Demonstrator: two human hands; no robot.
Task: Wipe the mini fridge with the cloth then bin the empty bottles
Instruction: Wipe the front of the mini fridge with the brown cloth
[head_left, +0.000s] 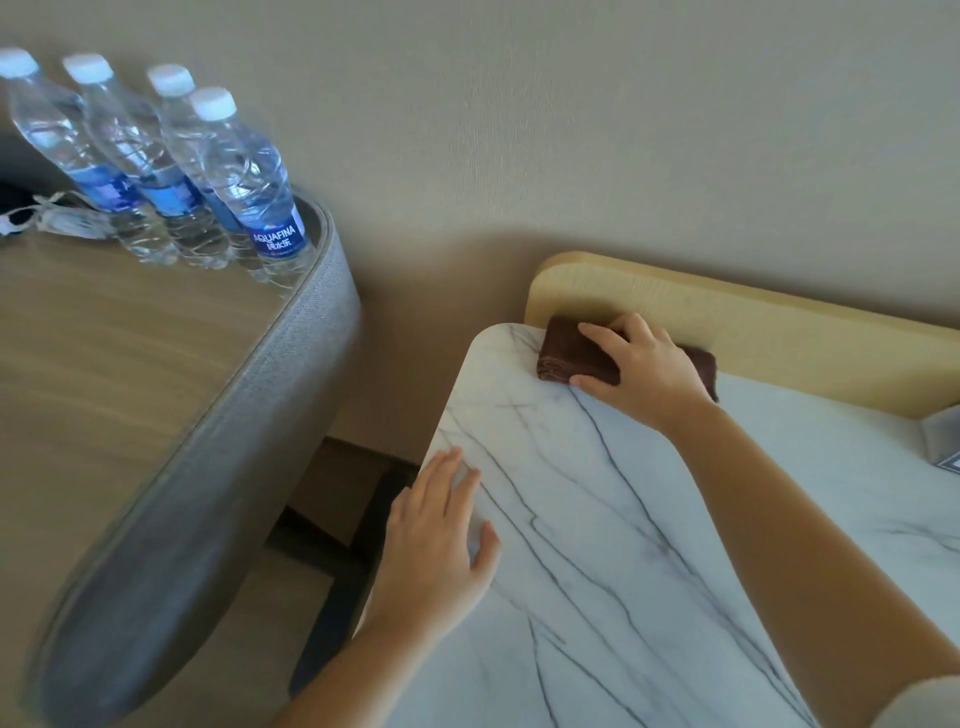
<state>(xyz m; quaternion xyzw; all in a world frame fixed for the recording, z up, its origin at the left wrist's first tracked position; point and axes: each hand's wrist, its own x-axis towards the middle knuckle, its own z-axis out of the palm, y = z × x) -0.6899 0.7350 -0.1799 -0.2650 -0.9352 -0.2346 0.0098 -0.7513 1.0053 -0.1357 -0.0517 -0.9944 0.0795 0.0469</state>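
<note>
A folded dark brown cloth (571, 358) lies at the far left corner of a white marble-patterned top (597, 545), against a pale wooden back rail (779, 327). My right hand (644, 369) presses flat on the cloth, fingers spread over it. My left hand (441, 525) rests palm down on the marble top's left edge, holding nothing. Several clear water bottles (156, 166) with white caps and blue labels stand upright at the far corner of the wooden table on the left. No fridge body is visible.
The wooden table (104, 364) with a grey fabric rim (218, 447) stands left of the marble top, with a gap and dark floor between them. A white cable lies behind the bottles. A small clear box (943, 441) sits at the right edge. A beige wall is behind.
</note>
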